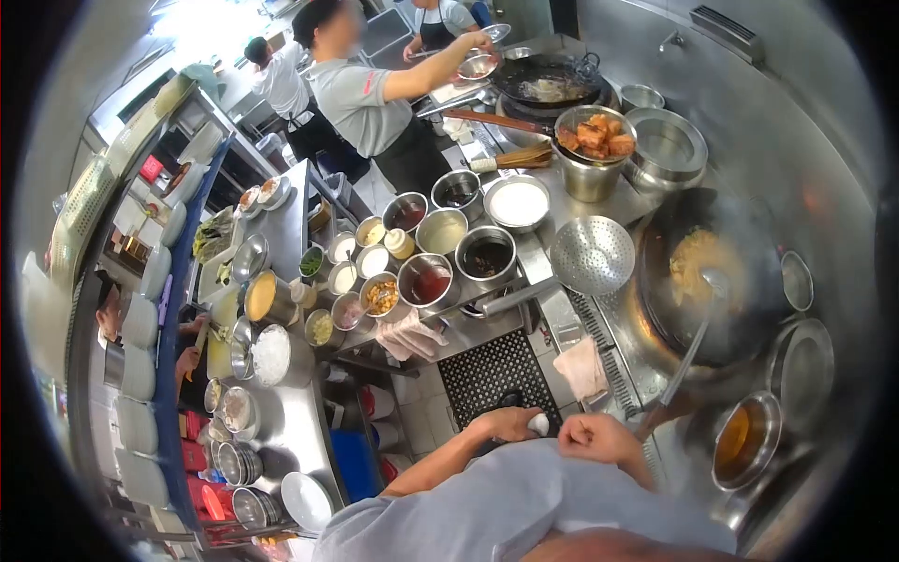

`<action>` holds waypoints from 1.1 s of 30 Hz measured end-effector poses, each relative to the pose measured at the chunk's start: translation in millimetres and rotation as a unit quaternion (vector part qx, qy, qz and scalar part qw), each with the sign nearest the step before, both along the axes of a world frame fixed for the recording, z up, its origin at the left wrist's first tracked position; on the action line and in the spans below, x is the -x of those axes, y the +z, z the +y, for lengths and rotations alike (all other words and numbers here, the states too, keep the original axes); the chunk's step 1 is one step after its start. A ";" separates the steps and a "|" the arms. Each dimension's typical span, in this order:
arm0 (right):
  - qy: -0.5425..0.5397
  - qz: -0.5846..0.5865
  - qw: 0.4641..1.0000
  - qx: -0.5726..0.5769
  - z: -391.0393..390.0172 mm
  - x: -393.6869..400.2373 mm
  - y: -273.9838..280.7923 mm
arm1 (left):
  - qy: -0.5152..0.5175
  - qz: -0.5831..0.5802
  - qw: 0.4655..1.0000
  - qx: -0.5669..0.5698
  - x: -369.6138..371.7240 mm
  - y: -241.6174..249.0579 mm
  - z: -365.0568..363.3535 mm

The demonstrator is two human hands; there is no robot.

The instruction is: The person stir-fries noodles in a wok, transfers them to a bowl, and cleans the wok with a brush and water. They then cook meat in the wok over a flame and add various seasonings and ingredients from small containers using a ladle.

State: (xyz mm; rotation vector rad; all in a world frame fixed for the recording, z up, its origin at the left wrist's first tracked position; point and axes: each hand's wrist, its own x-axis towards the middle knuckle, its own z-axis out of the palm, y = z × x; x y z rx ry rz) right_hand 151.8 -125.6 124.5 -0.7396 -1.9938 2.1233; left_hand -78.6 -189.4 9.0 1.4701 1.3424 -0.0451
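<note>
My left hand [506, 424] is closed around a small white rounded thing [538, 424], egg-like in shape, close to my body. Beside it, my right hand [597, 437] has its fingers curled in; whatever they may hold is hidden. Just right of that hand lies the handle end of a ladle [689, 348], whose bowl rests in a large wok [655, 281]. Pale yellowish food [698, 258] sits in this wok, with steam over it. A folded cloth [582, 367] lies on the stove edge ahead of my right hand.
A perforated strainer [593, 255] rests left of the wok. Several sauce pots, including one with red sauce [426, 281], crowd the counter. Fried chunks [596, 136] sit above a metal pot. A co-worker [365, 94] holds a bowl near another wok [548, 84]. An amber-liquid bowl [747, 440] stands right.
</note>
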 end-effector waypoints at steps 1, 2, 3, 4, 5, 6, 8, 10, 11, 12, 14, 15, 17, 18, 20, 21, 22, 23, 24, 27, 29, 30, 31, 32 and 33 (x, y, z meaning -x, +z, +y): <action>-0.029 0.060 0.997 -0.025 2.9 -5.0 8.5 | -0.015 -0.021 1.000 -0.013 3.9 -12.5 3.7; -0.056 0.121 0.990 -0.048 6.0 -7.7 14.3 | -0.029 -0.041 0.998 -0.025 6.7 -7.5 9.5; -0.180 0.081 0.975 -0.104 9.3 -8.7 17.4 | -0.045 -0.030 0.998 0.024 9.7 -1.7 22.0; -0.304 0.037 0.939 -0.158 12.9 -10.3 20.7 | -0.041 -0.032 0.998 0.025 15.3 8.4 31.3; -0.357 -0.087 0.879 -0.304 21.1 -12.0 30.1 | -0.053 -0.047 0.997 0.012 21.3 16.4 40.4; -0.396 -0.208 0.780 -0.438 32.5 -13.7 36.6 | -0.068 -0.063 0.996 -0.004 26.1 18.8 49.2; -0.425 -0.336 0.722 -0.431 45.0 -39.4 -14.5 | -0.081 -0.102 0.991 -0.010 37.7 -9.5 64.7; -0.448 -0.463 0.645 -0.411 55.4 -34.0 -30.8 | -0.073 -0.209 0.970 -0.101 47.7 -8.8 82.0; -0.449 -0.507 0.672 -0.300 59.4 -25.6 -25.4 | -0.060 -0.198 0.978 0.026 52.3 20.3 96.1; -0.452 -0.544 0.685 -0.174 54.3 -21.1 -26.3 | -0.056 -0.261 0.963 -0.037 54.7 -0.1 100.3; -0.462 -0.580 0.612 -0.274 45.8 -47.4 -83.8 | 0.020 -0.336 0.940 0.053 60.7 2.2 112.0; -0.566 -0.459 0.659 -0.187 50.2 -60.9 -99.1 | 0.054 -0.416 0.901 0.108 62.5 -8.3 115.5; -0.714 -0.208 0.668 -0.016 50.4 -46.3 -78.7 | 0.113 -0.471 0.846 0.222 77.8 5.0 121.9; -0.721 -0.213 0.659 -0.017 59.4 -47.8 -73.7 | 0.156 -0.509 0.779 0.331 80.8 9.9 127.5; -0.742 -0.108 0.661 -0.017 42.7 -60.1 -66.0 | 0.157 -0.559 0.726 0.368 83.2 -14.8 133.1; -0.732 -0.179 0.655 -0.052 47.3 -61.4 -45.6 | 0.161 -0.552 0.728 0.373 84.1 -8.6 139.0; -0.729 -0.205 0.651 -0.061 51.9 -70.3 -28.7 | 0.157 -0.558 0.732 0.358 85.2 -11.7 144.7; -0.715 -0.223 0.657 -0.092 53.6 -88.2 -22.7 | 0.187 -0.561 0.733 0.336 80.1 1.6 148.2; -0.696 -0.268 0.652 -0.136 59.8 -98.7 -7.5 | 0.183 -0.564 0.742 0.311 75.5 0.6 150.8; -0.725 -0.181 0.663 -0.046 88.2 -136.4 -15.4 | 0.184 -0.558 0.753 0.297 45.2 13.4 161.7; -0.696 -0.113 0.709 0.017 110.0 -144.5 -14.2 | 0.293 -0.545 0.721 0.312 12.3 13.8 172.4; -0.691 -0.081 0.717 0.040 118.7 -142.9 -17.8 | 0.280 -0.528 0.749 0.287 -8.6 23.0 180.3; -0.683 -0.050 0.726 0.062 128.5 -137.8 -20.6 | 0.323 -0.498 0.751 0.290 -32.1 42.9 188.4; -0.658 -0.041 0.748 0.073 136.8 -132.8 -28.9 | 0.303 -0.499 0.758 0.290 -49.6 35.8 204.1; -0.650 -0.053 0.753 0.088 138.5 -119.9 -25.7 | 0.284 -0.502 0.765 0.288 -64.3 29.2 220.8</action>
